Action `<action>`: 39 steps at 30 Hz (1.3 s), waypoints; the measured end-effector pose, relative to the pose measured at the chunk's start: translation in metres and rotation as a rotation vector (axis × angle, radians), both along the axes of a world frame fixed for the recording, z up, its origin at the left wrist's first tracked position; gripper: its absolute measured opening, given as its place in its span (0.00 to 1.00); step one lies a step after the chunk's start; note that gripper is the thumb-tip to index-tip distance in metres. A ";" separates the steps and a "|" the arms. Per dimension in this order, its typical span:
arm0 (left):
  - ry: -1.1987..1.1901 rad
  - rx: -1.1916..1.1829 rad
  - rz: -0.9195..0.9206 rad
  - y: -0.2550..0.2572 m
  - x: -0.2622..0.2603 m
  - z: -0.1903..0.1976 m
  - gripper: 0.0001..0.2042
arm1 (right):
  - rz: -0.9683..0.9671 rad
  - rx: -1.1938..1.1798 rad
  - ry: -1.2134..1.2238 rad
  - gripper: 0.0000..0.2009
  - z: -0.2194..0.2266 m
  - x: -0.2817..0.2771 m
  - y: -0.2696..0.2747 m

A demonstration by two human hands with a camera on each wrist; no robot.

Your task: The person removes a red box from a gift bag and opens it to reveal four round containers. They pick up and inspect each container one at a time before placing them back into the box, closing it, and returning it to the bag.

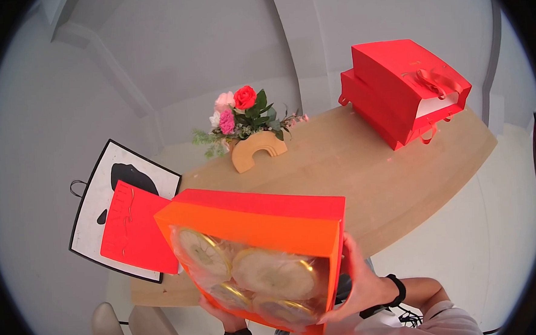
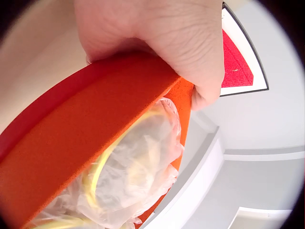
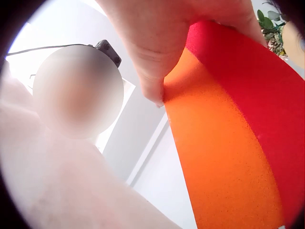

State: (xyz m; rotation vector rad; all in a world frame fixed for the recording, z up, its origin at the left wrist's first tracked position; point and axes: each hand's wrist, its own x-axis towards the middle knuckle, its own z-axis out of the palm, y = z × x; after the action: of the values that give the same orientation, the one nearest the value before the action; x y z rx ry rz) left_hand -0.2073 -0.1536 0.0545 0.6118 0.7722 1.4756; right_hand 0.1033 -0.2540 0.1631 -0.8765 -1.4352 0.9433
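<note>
Both hands hold an orange-lined red gift box (image 1: pixel 253 226) over the near side of the table, its inside tilted up towards the head camera. Inside sit several round containers (image 1: pixel 273 273) with gold rims, wrapped in clear plastic. My left hand (image 1: pixel 224 318) grips the lower left edge, mostly hidden behind the box in the head view. In the left wrist view, the thumb of the left hand (image 2: pixel 157 33) hooks over the orange rim (image 2: pixel 119 95). My right hand (image 1: pixel 362 284) holds the right side, thumb on the front edge and fingers behind.
A red panel with embossed lettering (image 1: pixel 138 229) lies on a black-edged white board (image 1: pixel 89 225) at left. Flowers in an arched wooden vase (image 1: pixel 258 148) stand behind the box. Red gift bags with ribbons (image 1: pixel 403 93) sit at the table's (image 1: pixel 378 186) far right. Chairs (image 1: pixel 149 331) stand lower left.
</note>
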 end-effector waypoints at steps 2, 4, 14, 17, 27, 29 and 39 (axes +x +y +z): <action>-0.028 0.016 -0.010 0.005 0.003 0.002 0.35 | -0.011 -0.009 0.015 0.68 0.005 -0.003 -0.001; -0.055 0.030 -0.019 0.008 0.004 0.004 0.34 | -0.005 0.026 -0.047 0.69 0.007 -0.003 -0.001; -0.116 0.051 -0.238 0.013 0.003 0.012 0.35 | -0.012 -0.230 0.076 0.66 -0.003 0.018 0.014; -0.093 -0.071 -0.143 0.017 0.010 0.020 0.35 | -0.118 -0.062 0.440 0.60 -0.018 0.036 0.042; -0.049 -0.159 -0.302 0.061 0.005 0.058 0.35 | -0.285 -0.252 0.238 0.26 -0.031 0.089 0.070; 0.206 -0.133 -0.247 0.062 0.006 0.074 0.35 | -0.329 -0.294 0.272 0.25 -0.030 0.090 0.073; 0.407 0.056 -0.131 0.069 0.025 0.096 0.26 | -0.428 -0.377 0.399 0.16 -0.044 0.096 0.080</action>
State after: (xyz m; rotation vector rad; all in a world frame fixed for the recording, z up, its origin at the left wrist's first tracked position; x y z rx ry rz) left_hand -0.1818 -0.0841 0.1502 1.0060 0.9850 1.2700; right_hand 0.1996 -0.1741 0.1193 -1.1404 -0.7001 1.0009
